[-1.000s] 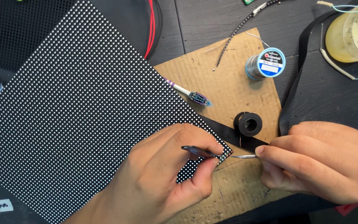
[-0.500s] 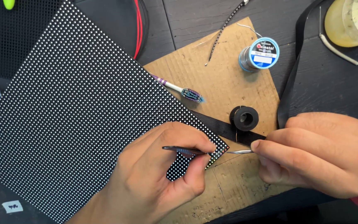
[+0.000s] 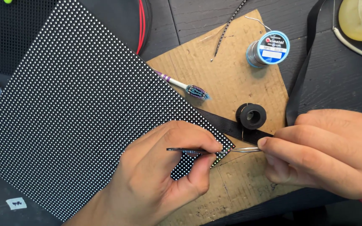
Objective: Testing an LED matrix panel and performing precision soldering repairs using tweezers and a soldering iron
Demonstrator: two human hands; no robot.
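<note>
LED matrix panel lies flat, rotated diamond-wise, its right corner over the cardboard sheet on a dark wood table. Left hand rests on the panel's lower-right edge, thumb + index pinched shut on a thin dark strip held horizontal just above the panel corner; strip sits right at the fingertips, end sticking out to the left. Right hand comes in from the right, fingers curled tight, gripping metal tweezers; tips point left and meet the strip/panel corner between the two hands, can't tell if touching. Black ribbon-like strip runs from under the panel corner toward the right hand, w/ a small black reel on it. Toothbrush lies just beside the panel's upper-right edge, bristles on cardboard. Solder spool at the cardboard's top right, well apart from the hands. Yellowish container top right corner. Red/black cables behind the panel.
</note>
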